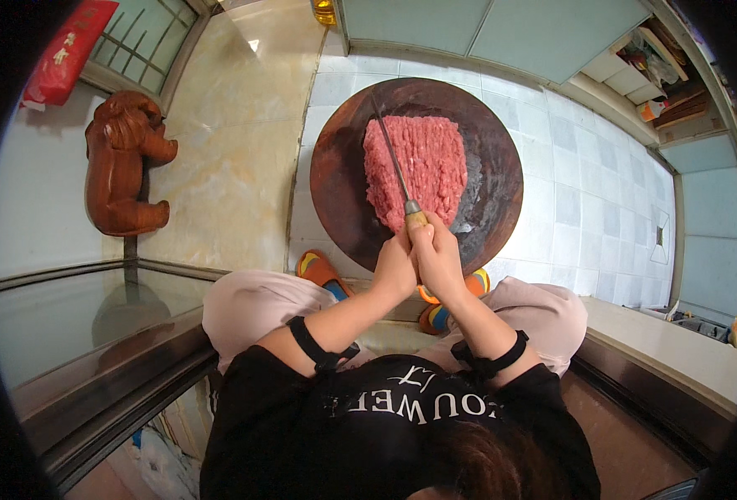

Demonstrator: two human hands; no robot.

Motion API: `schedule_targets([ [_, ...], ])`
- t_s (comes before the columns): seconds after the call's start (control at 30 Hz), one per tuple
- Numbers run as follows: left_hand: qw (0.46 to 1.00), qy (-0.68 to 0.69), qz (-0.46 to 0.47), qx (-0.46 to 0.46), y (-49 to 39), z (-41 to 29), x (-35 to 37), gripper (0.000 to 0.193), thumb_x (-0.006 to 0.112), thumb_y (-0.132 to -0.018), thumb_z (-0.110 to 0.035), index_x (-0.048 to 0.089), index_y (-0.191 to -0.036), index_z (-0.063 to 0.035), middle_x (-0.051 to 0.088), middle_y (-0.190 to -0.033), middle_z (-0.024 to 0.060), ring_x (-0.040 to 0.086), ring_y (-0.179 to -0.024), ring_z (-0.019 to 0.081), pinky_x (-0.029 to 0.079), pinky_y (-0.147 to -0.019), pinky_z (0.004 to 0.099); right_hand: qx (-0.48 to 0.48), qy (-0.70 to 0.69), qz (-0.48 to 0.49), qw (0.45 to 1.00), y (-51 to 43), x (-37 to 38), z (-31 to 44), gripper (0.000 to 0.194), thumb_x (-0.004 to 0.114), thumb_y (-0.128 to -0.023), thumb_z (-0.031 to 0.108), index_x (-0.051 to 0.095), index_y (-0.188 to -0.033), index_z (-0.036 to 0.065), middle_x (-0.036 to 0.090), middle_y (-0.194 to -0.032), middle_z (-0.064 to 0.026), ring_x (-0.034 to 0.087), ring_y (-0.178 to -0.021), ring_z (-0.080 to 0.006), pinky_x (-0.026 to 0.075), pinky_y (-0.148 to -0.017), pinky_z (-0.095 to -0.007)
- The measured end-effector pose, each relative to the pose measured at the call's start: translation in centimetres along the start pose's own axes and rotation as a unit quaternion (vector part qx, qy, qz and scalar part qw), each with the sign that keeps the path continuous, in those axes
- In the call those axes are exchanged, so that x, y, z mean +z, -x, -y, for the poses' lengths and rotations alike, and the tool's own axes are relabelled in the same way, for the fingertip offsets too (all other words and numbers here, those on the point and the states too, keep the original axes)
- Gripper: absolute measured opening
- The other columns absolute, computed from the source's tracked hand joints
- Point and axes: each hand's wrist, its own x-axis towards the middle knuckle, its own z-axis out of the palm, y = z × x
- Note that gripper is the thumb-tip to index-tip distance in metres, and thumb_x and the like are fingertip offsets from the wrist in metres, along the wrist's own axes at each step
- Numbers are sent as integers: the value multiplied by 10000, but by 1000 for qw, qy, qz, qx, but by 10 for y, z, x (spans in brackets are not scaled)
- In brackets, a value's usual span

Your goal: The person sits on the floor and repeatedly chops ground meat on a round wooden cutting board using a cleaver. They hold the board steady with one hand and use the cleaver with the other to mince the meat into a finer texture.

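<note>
A mound of minced meat (pixel 427 165) lies on a round, dark wooden chopping block (pixel 337 169) on the floor before me. A knife (pixel 391 150) with a wooden handle (pixel 416 220) is seen nearly edge-on, its blade stretching away from me over the left part of the meat. My right hand (pixel 437 253) grips the handle, thumb along its top. Against it from the left, my left hand (pixel 398 265) also closes around the handle; its fingers are partly hidden. Parallel ridges run across the meat's surface. Whether the blade touches the meat is hard to tell.
My knees and orange slippers (pixel 319 270) flank the block's near side. A carved wooden animal figure (pixel 115 169) is at the left, near a glass-topped surface (pixel 62 325). Pale cabinets (pixel 418 25) stand beyond the block. A floor drain (pixel 659 236) lies right.
</note>
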Motion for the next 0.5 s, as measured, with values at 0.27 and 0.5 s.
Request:
schedule_targets([
  [0.27,998,-27,22,-49,3,-3,-4,348,436,-914,-347,513,-973,-13,586,-832,70,523,-819,133,427,-728,302,20,14,5,1000,0,2,4,303,466,-851,249,535,-922,-37,561,-689,-233,583,-669,-358,433,-603,-398],
  [0.5,998,5,21,-67,6,-3,-2,316,457,-914,-322,514,-995,-21,573,-843,58,516,-814,116,425,-718,282,36,13,32,999,1,1,0,312,445,-847,254,524,-903,-43,555,-693,-239,574,-657,-365,430,-605,-402],
])
